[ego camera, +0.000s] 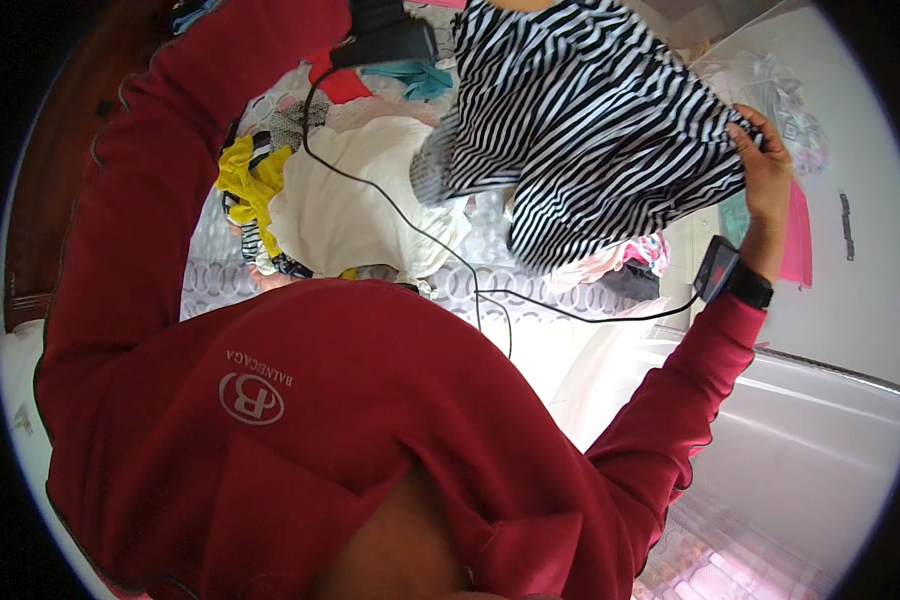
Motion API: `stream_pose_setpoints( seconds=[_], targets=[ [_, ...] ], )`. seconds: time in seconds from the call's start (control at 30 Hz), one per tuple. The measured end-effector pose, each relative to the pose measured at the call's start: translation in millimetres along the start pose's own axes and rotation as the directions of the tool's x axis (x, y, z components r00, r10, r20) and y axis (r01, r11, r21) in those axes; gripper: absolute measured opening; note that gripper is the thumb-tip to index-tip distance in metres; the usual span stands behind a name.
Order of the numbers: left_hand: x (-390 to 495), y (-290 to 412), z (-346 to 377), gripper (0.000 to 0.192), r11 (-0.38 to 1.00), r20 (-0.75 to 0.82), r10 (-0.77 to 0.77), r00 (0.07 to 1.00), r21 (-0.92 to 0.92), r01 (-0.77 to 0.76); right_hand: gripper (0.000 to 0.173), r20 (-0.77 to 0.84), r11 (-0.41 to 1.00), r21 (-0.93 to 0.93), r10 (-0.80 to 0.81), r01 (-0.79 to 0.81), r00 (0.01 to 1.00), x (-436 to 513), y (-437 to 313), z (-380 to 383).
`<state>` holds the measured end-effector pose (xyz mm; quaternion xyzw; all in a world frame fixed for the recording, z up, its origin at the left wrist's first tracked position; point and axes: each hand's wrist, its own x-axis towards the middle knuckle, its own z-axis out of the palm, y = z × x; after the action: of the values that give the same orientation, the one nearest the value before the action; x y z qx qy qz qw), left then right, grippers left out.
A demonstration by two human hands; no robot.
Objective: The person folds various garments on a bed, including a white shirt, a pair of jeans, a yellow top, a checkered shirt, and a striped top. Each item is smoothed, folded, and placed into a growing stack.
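Observation:
My right hand (766,150) pinches the edge of a black-and-white striped garment (607,112) between thumb and fingers. The cloth hangs spread in front of me, its lower left part blurred. My left arm reaches up to the top edge, with a black device (390,37) at the wrist. A skin-coloured patch at the top edge, beside the stripes, may be part of my left hand; most of that hand is out of view. Below and left of the striped cloth lies a white garment (352,202). A yellow cloth (255,180) is bunched at its left side.
A black cable (405,217) runs across the clothes to a device (716,270) on my right wrist. Teal cloth (412,77) and red cloth (341,84) lie farther back. Pink and dark clothes (630,274) sit beneath the striped garment. A white surface (862,315) stands at right.

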<state>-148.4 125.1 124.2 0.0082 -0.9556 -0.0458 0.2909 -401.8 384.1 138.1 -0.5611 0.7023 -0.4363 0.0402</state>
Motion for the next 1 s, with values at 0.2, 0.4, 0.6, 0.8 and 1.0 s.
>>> stream_pose_setpoints(
  seconds=[0.2, 0.4, 0.6, 0.8, 1.0],
  targets=[
    [26, -8, -40, 0.03, 0.983, -0.059, 0.176, 0.983, -0.048, -0.179, 0.024, -0.134, 0.993, -0.019, 0.109, -0.113, 0.985, 36, 1, -18],
    [20, -5, -66, 0.034, 0.868, 0.035, -0.108, 0.994, -0.483, 0.112, 0.026, 0.001, 0.95, 0.311, -0.021, 0.019, 1.0, 41, 16, -20],
    [13, -9, -93, 0.037, 0.612, 0.121, 0.05, 0.991, -0.788, 0.065, 0.024, 0.349, 0.957, 0.131, -0.287, 0.257, 0.892, 35, 11, -12],
    [4, -17, -114, 0.028, 0.963, 0.274, -0.008, 0.962, -0.257, 0.081, 0.012, 0.27, 0.979, 0.135, -0.183, 0.151, 0.945, 36, -29, -11],
    [-1, -23, -125, 0.03, 0.997, 0.318, -0.048, 0.947, 0.066, 0.028, 0.019, 0.233, 1.0, 0.027, -0.007, 0.001, 0.973, 49, -24, -30]
  ],
)
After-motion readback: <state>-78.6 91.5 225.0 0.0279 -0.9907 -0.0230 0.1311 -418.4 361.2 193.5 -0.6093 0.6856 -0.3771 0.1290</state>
